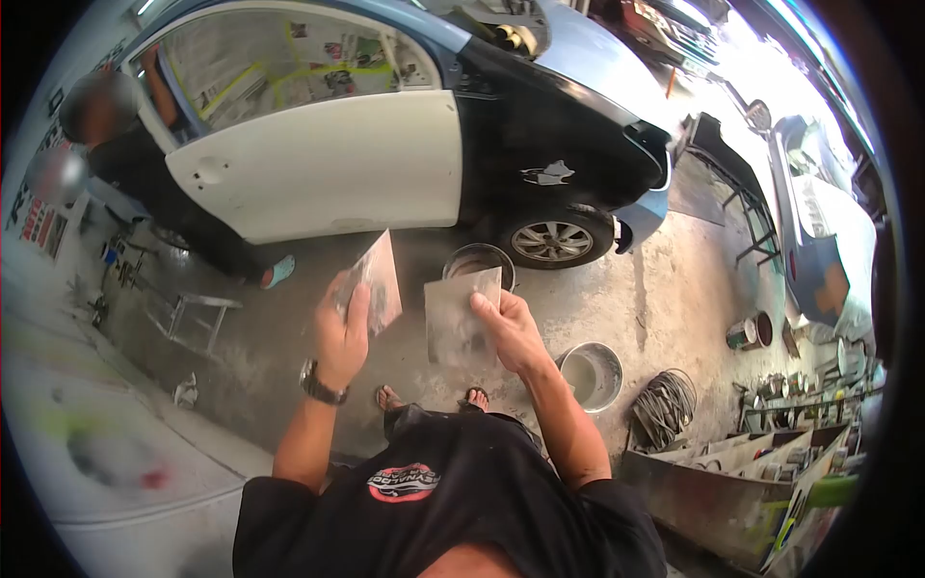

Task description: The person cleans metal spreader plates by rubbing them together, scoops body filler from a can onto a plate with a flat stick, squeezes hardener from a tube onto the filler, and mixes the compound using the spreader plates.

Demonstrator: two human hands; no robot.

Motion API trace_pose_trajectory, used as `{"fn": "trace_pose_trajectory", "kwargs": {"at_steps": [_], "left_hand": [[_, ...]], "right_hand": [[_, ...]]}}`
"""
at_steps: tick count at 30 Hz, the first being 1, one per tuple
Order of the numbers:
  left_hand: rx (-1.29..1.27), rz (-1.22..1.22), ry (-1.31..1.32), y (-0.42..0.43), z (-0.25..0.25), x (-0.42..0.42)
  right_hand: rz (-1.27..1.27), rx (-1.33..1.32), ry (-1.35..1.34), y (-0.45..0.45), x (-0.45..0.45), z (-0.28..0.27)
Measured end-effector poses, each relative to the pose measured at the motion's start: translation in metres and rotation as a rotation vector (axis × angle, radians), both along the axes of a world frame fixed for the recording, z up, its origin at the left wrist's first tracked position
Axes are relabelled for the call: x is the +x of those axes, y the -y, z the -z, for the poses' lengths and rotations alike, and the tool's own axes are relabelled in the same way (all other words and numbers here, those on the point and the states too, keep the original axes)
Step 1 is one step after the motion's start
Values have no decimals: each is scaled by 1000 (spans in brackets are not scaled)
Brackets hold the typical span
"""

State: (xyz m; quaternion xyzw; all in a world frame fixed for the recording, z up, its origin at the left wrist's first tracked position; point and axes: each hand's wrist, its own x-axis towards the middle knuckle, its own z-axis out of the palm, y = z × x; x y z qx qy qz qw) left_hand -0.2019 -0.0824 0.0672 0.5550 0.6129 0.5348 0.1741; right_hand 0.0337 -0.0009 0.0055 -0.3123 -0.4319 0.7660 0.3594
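Note:
My left hand point(345, 323), a watch on its wrist, grips a thin, stiff-looking flat sheet point(385, 277) with a pinkish face and greyish smears. It is tilted, one corner pointing up. In my right hand point(513, 332) is a second flat sheet point(453, 313), greyish and smudged, with the thumb pressed on its near face. The two sheets are held apart in front of my body. Behind the right sheet, a dark round tub point(494, 265) is partly hidden. A bucket with pale contents point(591, 378) stands on the floor to the right of my right forearm.
Ahead is a car with a white door point(328, 164), masked window, black fender point(549, 135) and front wheel point(551, 241). A co-worker point(135, 159) stands by the door at left. A metal stand point(198, 323), coiled cable point(663, 405) and cluttered rack point(771, 453) flank the floor.

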Motion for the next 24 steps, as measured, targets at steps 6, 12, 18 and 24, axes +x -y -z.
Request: {"fn": "trace_pose_trajectory", "kwargs": {"at_steps": [6,12,18,24], "left_hand": [[-55,110,92,20,37,61],[48,432,-236,32,31,98],[-74,371,-160,28,42,112],[-53,391,-93,29,22,113]], "right_hand": [[248,-288,-227,-4,-22,51],[324,-640,-36,-5,-28,54],[127,-358,-63,-4,-30,68],[37,-588,-305,-4,-20,54]]}}
